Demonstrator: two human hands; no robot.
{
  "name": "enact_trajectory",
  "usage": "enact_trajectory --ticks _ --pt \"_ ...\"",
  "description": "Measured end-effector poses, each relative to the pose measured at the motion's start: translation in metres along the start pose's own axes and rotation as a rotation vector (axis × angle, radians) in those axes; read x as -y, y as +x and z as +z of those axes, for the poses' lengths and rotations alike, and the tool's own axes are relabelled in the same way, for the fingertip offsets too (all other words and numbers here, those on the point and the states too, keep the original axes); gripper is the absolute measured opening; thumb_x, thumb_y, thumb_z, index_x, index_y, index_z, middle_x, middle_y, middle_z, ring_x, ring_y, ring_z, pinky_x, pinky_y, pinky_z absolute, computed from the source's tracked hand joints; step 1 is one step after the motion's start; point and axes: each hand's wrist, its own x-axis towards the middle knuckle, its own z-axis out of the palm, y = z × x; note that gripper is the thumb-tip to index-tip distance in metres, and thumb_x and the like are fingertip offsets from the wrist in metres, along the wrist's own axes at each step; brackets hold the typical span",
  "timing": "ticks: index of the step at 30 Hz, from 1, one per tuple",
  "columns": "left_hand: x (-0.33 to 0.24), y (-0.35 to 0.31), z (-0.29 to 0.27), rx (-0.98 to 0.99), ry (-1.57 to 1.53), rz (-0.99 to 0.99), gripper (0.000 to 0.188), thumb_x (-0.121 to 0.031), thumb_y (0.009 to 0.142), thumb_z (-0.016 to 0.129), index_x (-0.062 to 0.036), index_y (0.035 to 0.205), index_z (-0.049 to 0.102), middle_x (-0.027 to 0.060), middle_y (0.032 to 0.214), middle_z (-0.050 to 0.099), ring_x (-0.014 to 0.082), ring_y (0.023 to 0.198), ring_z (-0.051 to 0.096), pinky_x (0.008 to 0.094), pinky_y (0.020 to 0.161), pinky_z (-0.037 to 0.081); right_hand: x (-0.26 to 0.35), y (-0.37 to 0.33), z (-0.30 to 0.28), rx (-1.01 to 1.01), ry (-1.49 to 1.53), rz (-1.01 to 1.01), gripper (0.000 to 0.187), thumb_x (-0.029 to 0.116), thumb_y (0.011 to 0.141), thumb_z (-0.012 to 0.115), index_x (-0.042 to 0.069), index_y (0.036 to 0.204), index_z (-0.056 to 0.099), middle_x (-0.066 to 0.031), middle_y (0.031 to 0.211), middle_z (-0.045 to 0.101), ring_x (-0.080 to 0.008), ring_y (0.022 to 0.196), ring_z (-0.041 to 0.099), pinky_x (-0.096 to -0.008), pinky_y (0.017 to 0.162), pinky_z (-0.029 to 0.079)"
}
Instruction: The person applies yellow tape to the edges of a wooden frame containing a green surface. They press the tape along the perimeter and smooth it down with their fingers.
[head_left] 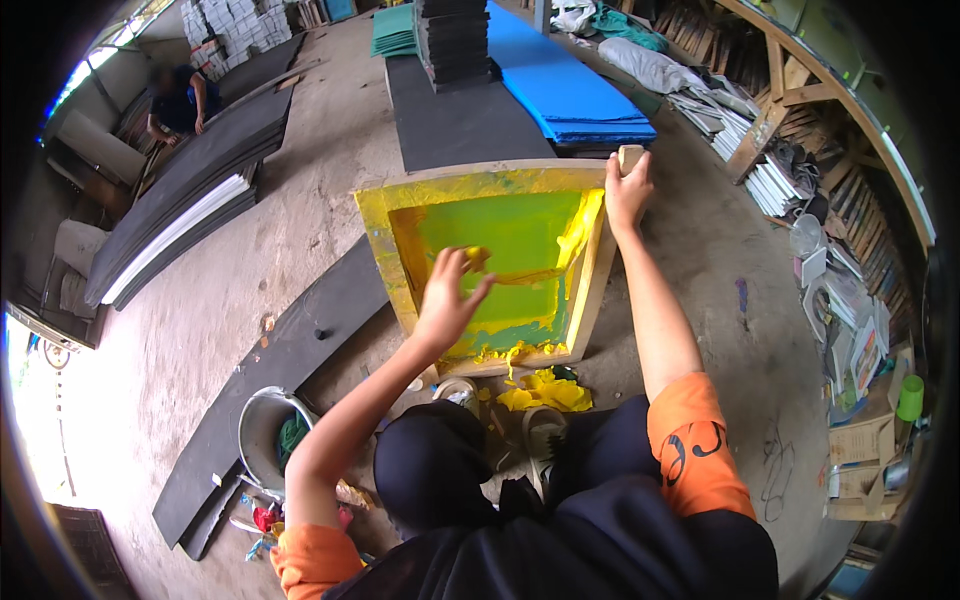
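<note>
A wooden screen-printing frame [375, 215], smeared with yellow ink, stands tilted in front of me, its lower edge near my feet. Its mesh [500, 235] looks green, with thick yellow ink along the right side and bottom. My right hand [628, 195] grips the frame's upper right corner, where a wooden end sticks up. Over the mesh, my left hand [448, 305] has its fingers around a small yellow-stained piece [478, 258]; its kind is unclear. Yellow-inked crumpled scraps [548, 391] lie on the floor below the frame.
A grey bucket [262, 440] with dark green cloth stands at my left, beside a long black sheet [270, 350]. Beyond the frame lie black sheets [465, 130] and blue sheets [570, 85]. Another person [180, 100] works at the far left. Clutter [845, 320] lines the right wall.
</note>
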Motion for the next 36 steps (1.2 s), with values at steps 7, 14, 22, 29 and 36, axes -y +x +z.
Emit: enact_trajectory --ticks 7,14,22,29,36 --pt "-0.034 0.082 0.120 0.111 0.375 0.211 0.059 -0.030 0.070 0.066 0.0035 0.111 0.042 0.0180 0.106 0.044 0.0321 0.100 0.047 0.0413 0.082 0.043 0.004 0.004 -0.013 -0.051 0.042 -0.051 0.054 0.033 0.078 0.057 -0.008 0.111 0.045 -0.0260 0.080 0.059 -0.0404 0.073 0.059 -0.0439 0.061 0.048" --pt "-0.038 0.080 0.171 -0.020 0.578 0.101 0.061 -0.027 0.063 0.067 0.0023 0.107 0.036 0.0184 0.101 0.041 0.0343 0.096 0.047 0.0445 0.072 0.042 -0.003 0.003 -0.013 -0.013 0.065 -0.091 0.039 0.025 0.078 0.057 -0.006 0.099 0.045 -0.0247 0.077 0.058 -0.0413 0.071 0.058 -0.0442 0.058 0.047" --pt "-0.021 0.089 0.172 0.050 0.202 -0.217 0.052 -0.012 0.072 0.056 0.0060 0.112 0.027 0.0314 0.092 0.049 0.0447 0.077 0.056 0.0469 0.067 0.049 -0.001 0.003 -0.002 0.019 0.082 -0.063 0.039 0.026 0.078 0.058 -0.006 0.098 0.046 -0.0242 0.077 0.058 -0.0405 0.070 0.058 -0.0439 0.057 0.047" --pt "-0.035 0.096 0.136 0.259 0.315 -0.205 0.075 -0.044 0.079 0.050 0.0108 0.120 0.020 0.0279 0.070 0.058 0.0418 0.072 0.060 0.0449 0.065 0.049 0.000 0.002 0.001 0.002 0.029 -0.027 0.041 0.025 0.077 0.058 -0.006 0.101 0.047 -0.0238 0.078 0.059 -0.0394 0.070 0.059 -0.0435 0.057 0.048" --pt "-0.038 0.097 0.114 0.283 0.307 -0.164 0.052 -0.041 0.090 0.040 0.0059 0.112 0.031 0.0255 0.064 0.057 0.0417 0.062 0.059 0.0462 0.055 0.049 0.000 0.009 -0.003 0.019 0.006 -0.013 0.040 0.026 0.076 0.058 -0.004 0.100 0.046 -0.0229 0.081 0.059 -0.0385 0.070 0.059 -0.0433 0.058 0.048"
